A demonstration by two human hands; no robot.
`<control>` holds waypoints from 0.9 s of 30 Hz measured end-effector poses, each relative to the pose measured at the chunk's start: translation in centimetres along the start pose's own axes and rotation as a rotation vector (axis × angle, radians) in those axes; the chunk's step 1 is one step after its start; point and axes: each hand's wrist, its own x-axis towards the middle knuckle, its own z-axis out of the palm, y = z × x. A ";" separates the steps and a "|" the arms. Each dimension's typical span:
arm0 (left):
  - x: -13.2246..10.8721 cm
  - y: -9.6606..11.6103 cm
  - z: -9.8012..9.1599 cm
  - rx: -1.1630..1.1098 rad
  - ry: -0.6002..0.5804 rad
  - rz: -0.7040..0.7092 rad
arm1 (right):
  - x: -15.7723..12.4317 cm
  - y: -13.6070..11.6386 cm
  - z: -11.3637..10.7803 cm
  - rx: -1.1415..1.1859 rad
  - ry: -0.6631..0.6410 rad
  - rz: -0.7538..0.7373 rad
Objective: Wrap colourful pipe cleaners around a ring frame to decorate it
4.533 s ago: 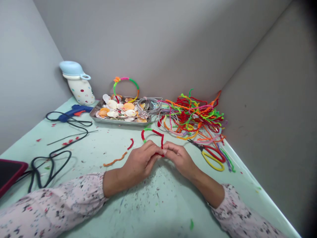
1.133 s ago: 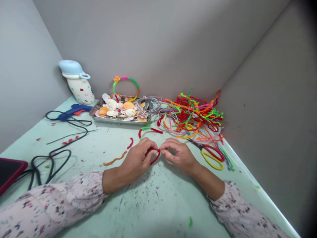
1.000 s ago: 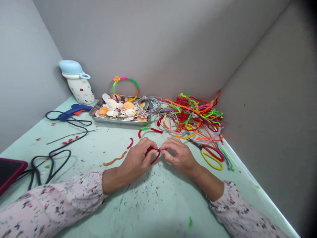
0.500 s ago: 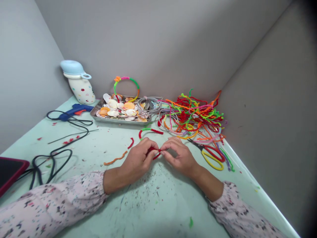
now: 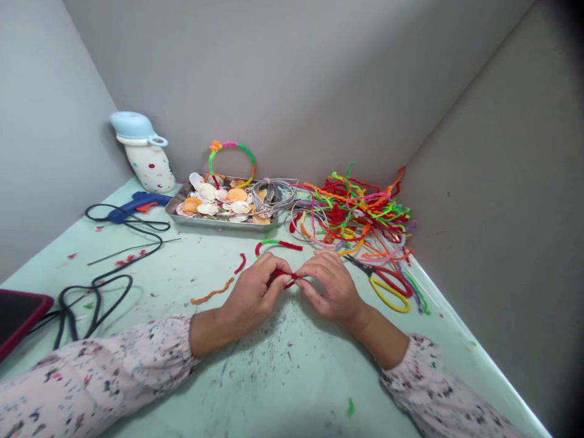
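Observation:
Between my two hands is a small red pipe cleaner, mostly covered by the fingers. My left hand pinches it from the left, and my right hand pinches its other side, the fingertips almost touching. Just beyond the fingers, a curved red and green piece lies on the table. Left of my left hand are a short red piece and a wavy orange piece.
A metal tray of shells stands at the back, with a coloured hoop upright by it. Around are a bottle, blue glue gun, black cable, tablet, scissors and tangled pipe cleaners.
Both hands keep their pinch on the red piece, with only slight finger movement. The curved red and green piece has shifted a little.

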 end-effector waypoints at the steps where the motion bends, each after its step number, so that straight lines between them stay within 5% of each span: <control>1: 0.0 0.0 0.0 -0.002 0.003 -0.003 | -0.1 0.1 0.0 0.000 -0.006 0.002; 21: -0.1 0.0 0.1 -0.046 0.008 0.001 | -0.4 0.1 0.2 -0.223 0.062 -0.135; 27: -0.2 0.1 0.0 -0.056 -0.008 -0.007 | -0.1 -0.2 0.0 -0.121 0.049 -0.049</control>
